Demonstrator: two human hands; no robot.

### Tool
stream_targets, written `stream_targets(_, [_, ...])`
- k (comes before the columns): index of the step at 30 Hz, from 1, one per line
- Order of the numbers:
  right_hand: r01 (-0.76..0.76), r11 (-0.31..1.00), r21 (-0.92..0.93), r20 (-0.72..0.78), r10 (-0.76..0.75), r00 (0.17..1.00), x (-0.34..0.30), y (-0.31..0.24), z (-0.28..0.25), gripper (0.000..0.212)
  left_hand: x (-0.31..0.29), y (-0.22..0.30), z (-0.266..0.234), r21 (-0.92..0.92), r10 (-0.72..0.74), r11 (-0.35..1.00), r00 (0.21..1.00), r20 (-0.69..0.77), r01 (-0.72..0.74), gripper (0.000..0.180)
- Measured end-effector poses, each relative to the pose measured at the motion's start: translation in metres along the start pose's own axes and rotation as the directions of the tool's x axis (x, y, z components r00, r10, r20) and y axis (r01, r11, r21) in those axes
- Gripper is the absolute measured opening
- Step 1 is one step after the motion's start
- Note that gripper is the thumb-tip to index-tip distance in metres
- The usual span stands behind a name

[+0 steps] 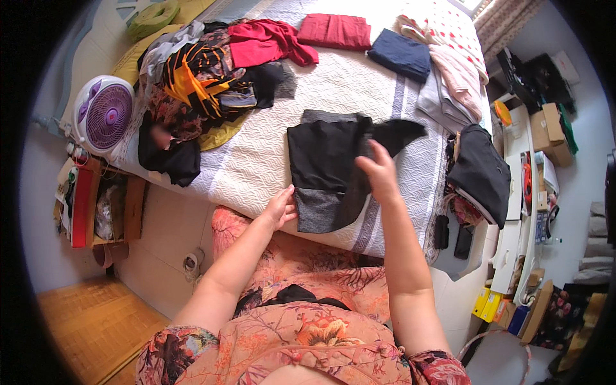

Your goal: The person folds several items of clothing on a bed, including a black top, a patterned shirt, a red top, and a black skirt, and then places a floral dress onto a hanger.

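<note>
A black garment with grey panels (327, 151) lies partly folded near the bed's front edge. Its right part is bunched and turned over, and a black end (401, 133) sticks out to the right, slightly blurred. My left hand (282, 208) rests at the garment's lower left edge, fingers stretched out and nearly flat. Over the right part of the cloth is my right hand (378, 168), its thumb and fingers apart, touching or just above the fabric. I see no cloth gripped in either hand.
A heap of mixed clothes (199, 83) covers the bed's left side. Farther back lie a folded red cloth (335, 31) and a folded navy cloth (400, 55). A purple and white fan (106, 114) stands left. Black clothing (481, 170) is piled beyond the right edge.
</note>
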State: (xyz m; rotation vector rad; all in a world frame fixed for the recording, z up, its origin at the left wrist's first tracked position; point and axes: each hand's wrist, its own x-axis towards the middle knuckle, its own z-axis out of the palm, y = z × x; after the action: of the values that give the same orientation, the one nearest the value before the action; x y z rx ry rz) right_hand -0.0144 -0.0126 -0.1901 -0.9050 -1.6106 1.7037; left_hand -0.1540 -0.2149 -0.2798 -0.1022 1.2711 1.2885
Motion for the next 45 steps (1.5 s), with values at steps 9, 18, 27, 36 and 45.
stream_targets(9, [0.172,0.723,-0.669,0.498,0.264,0.826,-0.08,0.053,0.072,0.052,-0.005,-0.017,-0.012,-0.164,0.031,0.986,0.998,0.056,-0.021,0.05])
stream_targets(18, [-0.273,0.742,-0.612,-0.095,0.274,0.957,-0.089,0.11,-0.012,0.037,0.004,-0.021,0.017,0.355,0.129,0.931,0.985,-0.117,-0.08,0.036])
stream_targets(27, [-0.415,0.905,0.094,0.135,0.401,0.906,-0.109,0.015,-0.027,0.023,-0.074,0.036,0.041,0.02,0.001,1.0,0.95,0.314,-0.008,0.033])
stream_targets(36, [-0.696,0.713,0.083,0.15,0.682,0.716,-0.218,0.016,-0.025,0.025,-0.124,-0.051,-0.008,-0.004,-0.499,0.861,0.846,0.187,0.509,0.027])
stream_targets(45, [-0.211,0.921,0.327,-0.065,0.244,0.967,-0.081,-0.009,-0.032,0.038,-0.054,0.077,0.034,-0.234,0.254,0.951,0.939,0.23,-0.2,0.043])
